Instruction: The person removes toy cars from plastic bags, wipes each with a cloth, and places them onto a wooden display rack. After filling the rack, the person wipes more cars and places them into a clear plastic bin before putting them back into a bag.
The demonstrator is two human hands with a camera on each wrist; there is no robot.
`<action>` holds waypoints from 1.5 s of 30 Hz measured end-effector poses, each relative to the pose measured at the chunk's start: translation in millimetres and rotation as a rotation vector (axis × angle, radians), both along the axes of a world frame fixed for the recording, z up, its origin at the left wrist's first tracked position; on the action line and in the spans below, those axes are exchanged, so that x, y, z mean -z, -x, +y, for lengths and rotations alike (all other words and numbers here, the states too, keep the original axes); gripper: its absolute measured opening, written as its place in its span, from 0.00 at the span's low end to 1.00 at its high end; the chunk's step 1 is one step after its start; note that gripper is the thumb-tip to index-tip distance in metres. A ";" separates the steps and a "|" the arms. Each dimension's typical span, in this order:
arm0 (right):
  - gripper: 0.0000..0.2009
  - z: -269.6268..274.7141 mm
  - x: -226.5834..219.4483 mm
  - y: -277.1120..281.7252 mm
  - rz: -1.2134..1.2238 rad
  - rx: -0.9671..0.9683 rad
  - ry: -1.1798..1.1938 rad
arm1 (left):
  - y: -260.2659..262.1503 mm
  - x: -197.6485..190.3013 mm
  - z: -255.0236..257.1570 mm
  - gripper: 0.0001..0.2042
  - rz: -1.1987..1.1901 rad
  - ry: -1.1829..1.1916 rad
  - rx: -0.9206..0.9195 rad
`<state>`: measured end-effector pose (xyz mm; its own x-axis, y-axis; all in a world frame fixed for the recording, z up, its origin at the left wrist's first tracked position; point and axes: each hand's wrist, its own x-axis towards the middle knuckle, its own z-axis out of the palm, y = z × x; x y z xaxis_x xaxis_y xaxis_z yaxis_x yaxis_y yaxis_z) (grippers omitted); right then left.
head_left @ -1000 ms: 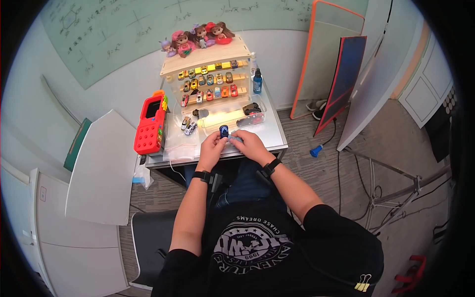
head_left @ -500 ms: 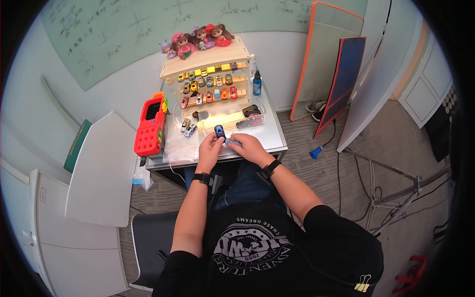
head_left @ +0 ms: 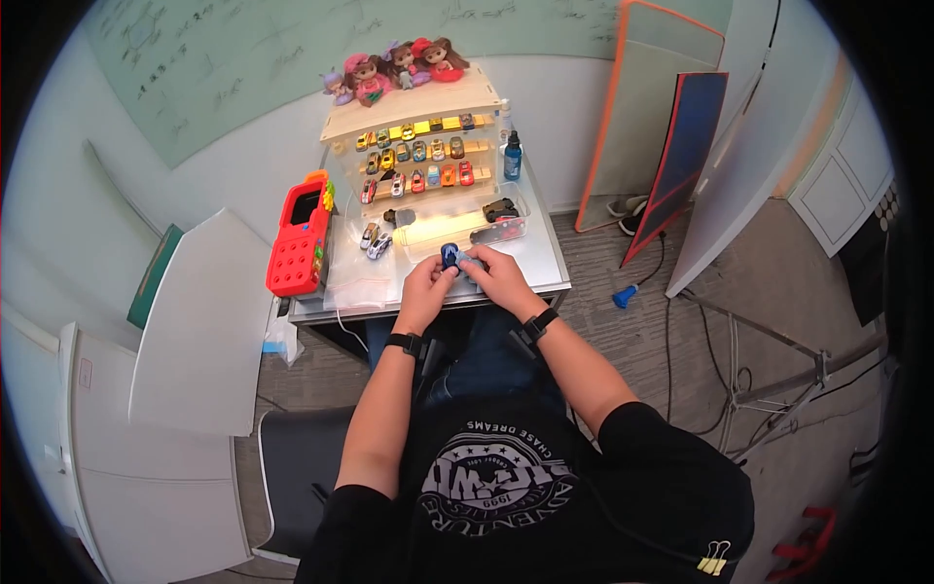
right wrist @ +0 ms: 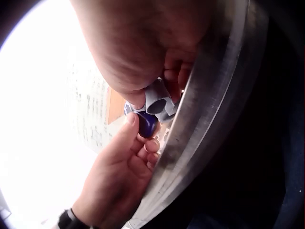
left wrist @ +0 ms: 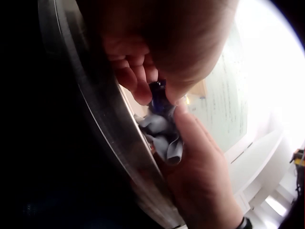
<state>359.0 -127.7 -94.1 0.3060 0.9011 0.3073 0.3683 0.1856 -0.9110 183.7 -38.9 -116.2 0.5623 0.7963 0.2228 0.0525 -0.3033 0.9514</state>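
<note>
In the head view my left hand pinches a small dark-blue toy car between thumb and fingers, just above the table's front edge. My right hand grips a bunched grey cloth and holds it against the car's side. The left wrist view shows the crumpled cloth hanging in folds below the blue car. From the right wrist, the car's glossy blue end pokes out beside the cloth, with the left thumb along it. Fingers and cloth hide much of the car.
Two toy cars lie on the table left of a clear plastic bin holding dark toy vehicles. Behind stands a wooden rack with rows of toy cars and dolls on top. A red toy stands left; a blue bottle stands right.
The blue car turned in my left fingers, showing its top half a second ago and less of it now. My right hand brought the cloth up against it. The head view shifted slightly.
</note>
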 end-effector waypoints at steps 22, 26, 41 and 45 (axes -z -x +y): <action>0.12 -0.5 -3.2 0.1 0.026 -0.010 -0.008 | 0.8 -3.1 -1.2 0.13 -0.035 0.079 0.053; 0.13 -3.6 -9.0 3.3 -0.172 -0.067 0.017 | 3.6 -8.9 -1.2 0.11 -0.109 0.173 0.015; 0.16 -0.6 -4.5 -1.1 -0.106 0.027 -0.138 | -0.7 1.0 -4.8 0.11 -0.055 -0.038 0.021; 0.18 -1.9 2.1 0.3 -0.239 -0.018 -0.234 | 3.4 -16.0 -6.9 0.11 -0.034 0.195 0.002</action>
